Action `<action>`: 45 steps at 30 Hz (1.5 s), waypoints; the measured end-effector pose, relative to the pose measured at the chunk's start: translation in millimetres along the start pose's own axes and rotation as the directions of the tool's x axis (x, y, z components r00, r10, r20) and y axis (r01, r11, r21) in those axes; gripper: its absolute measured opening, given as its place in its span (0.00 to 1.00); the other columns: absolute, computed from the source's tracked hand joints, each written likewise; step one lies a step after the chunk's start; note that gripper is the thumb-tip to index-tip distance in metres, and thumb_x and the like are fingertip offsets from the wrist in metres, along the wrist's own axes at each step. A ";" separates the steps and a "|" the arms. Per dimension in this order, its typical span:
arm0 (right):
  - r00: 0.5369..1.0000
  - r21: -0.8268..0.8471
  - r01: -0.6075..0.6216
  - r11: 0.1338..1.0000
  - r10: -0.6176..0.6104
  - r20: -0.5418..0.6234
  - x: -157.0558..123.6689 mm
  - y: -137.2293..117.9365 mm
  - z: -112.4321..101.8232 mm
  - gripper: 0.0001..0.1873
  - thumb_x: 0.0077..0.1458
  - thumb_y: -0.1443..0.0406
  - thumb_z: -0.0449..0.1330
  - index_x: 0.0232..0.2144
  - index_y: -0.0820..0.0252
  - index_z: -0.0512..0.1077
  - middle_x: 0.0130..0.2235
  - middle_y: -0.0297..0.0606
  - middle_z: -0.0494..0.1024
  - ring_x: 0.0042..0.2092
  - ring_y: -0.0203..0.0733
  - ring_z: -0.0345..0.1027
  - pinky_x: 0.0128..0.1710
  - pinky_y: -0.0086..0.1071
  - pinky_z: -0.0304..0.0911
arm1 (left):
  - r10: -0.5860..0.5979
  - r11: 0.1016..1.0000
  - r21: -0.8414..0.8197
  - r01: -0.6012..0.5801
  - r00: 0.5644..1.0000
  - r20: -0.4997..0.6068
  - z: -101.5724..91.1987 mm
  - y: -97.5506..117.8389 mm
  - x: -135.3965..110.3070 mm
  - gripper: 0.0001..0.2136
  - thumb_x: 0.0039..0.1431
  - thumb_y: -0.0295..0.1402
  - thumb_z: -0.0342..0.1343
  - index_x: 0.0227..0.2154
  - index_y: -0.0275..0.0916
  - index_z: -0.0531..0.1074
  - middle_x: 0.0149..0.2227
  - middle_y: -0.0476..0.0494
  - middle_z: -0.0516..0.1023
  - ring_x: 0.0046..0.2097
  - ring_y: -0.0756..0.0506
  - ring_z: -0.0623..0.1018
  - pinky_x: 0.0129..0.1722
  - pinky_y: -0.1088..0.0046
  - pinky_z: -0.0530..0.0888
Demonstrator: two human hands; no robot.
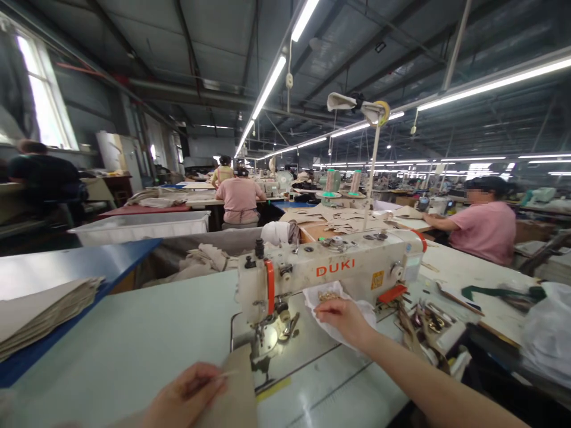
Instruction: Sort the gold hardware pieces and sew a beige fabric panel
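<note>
At the bottom, left of the sewing machine's needle area, my left hand (190, 392) is closed in a pinch. A thin pale strip (228, 374) sticks out from its fingertips. Beside and partly behind that hand lies a flat beige fabric piece (241, 386), its upper end close to the needle plate. My right hand (341, 319) reaches over a white bag (352, 300) spread on the machine bed. Small gold-coloured pieces (329, 295) lie in the bag at its fingertips. The right fingers are pinched together; whatever is between them is too small to make out.
The sewing machine (330, 267) stands across the middle of the pale table (178, 333). Stacked beige panels (49, 315) lie at left. A tray of small tools and parts (432, 324) sits at right, near a clear plastic bag (548, 333). Several people work at other tables.
</note>
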State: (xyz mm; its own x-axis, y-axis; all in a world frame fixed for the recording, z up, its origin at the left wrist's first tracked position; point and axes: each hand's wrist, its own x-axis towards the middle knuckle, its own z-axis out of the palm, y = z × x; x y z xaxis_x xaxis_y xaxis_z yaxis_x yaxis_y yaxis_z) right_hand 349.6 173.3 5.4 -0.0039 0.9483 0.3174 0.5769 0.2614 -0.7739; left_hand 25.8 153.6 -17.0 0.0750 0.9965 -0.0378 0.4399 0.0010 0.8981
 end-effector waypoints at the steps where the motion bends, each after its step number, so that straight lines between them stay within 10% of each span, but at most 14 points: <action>1: 1.000 0.052 0.005 0.999 -0.007 0.025 -9.7 -4.4 4.3 0.11 0.50 0.59 0.60 0.30 0.58 0.79 0.28 0.36 0.79 0.30 0.40 0.71 0.31 0.32 0.67 | 0.001 1.000 -0.030 0.000 1.000 0.014 1.4 5.1 -4.0 0.13 0.41 0.46 0.59 0.22 0.42 0.72 0.23 0.51 0.78 0.28 0.45 0.77 0.28 0.75 0.73; 8: 0.964 0.454 -0.128 0.882 0.003 0.265 -49.7 -43.2 61.1 0.11 0.45 0.58 0.63 0.31 0.57 0.79 0.30 0.35 0.80 0.33 0.40 0.71 0.35 0.33 0.67 | 0.018 0.966 -0.257 0.019 0.989 0.144 15.4 20.2 -25.7 0.14 0.42 0.46 0.60 0.24 0.40 0.68 0.23 0.48 0.79 0.30 0.45 0.78 0.29 0.72 0.71; 15: 0.969 0.518 -0.083 0.851 -0.052 0.240 -47.8 -50.2 109.5 0.09 0.46 0.61 0.62 0.30 0.57 0.79 0.29 0.36 0.78 0.31 0.39 0.69 0.32 0.30 0.63 | 0.012 0.937 -0.348 0.033 0.992 0.126 18.8 14.1 -26.2 0.12 0.42 0.41 0.60 0.24 0.40 0.68 0.23 0.49 0.78 0.29 0.46 0.77 0.29 0.72 0.69; 31: 0.872 0.626 -0.327 0.708 -0.029 0.489 -31.7 -44.3 116.3 0.20 0.46 0.50 0.64 0.34 0.58 0.77 0.29 0.36 0.76 0.33 0.40 0.70 0.36 0.34 0.66 | -0.100 0.855 -0.493 0.162 0.984 0.151 18.5 14.2 -21.7 0.22 0.34 0.50 0.67 0.24 0.38 0.68 0.22 0.50 0.78 0.27 0.47 0.77 0.27 0.74 0.68; 39: 0.930 0.624 -0.232 0.746 -0.017 0.367 -30.7 -53.9 115.6 0.11 0.44 0.58 0.66 0.29 0.59 0.74 0.26 0.33 0.74 0.29 0.36 0.66 0.31 0.29 0.62 | -0.107 0.824 -0.538 0.177 0.981 0.159 16.3 19.0 -23.7 0.20 0.37 0.46 0.68 0.25 0.37 0.68 0.24 0.49 0.78 0.26 0.49 0.77 0.26 0.77 0.67; 45: 0.889 0.614 -0.291 0.734 -0.030 0.457 -28.0 -58.7 126.1 0.08 0.42 0.62 0.66 0.25 0.60 0.73 0.25 0.31 0.75 0.27 0.34 0.66 0.29 0.28 0.60 | -0.088 0.834 -0.534 0.138 0.989 0.118 18.4 17.6 -24.5 0.20 0.37 0.46 0.68 0.25 0.37 0.69 0.21 0.51 0.77 0.23 0.50 0.75 0.24 0.77 0.67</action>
State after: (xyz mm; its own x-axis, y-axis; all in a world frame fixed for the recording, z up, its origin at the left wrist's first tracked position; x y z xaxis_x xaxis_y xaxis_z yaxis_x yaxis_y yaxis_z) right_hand 212.8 154.1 -27.2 -0.3937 0.9176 0.0550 -0.0769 0.0268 -0.9967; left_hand 48.2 127.7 -8.3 0.1408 0.9757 -0.1681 -0.1004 0.1830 0.9780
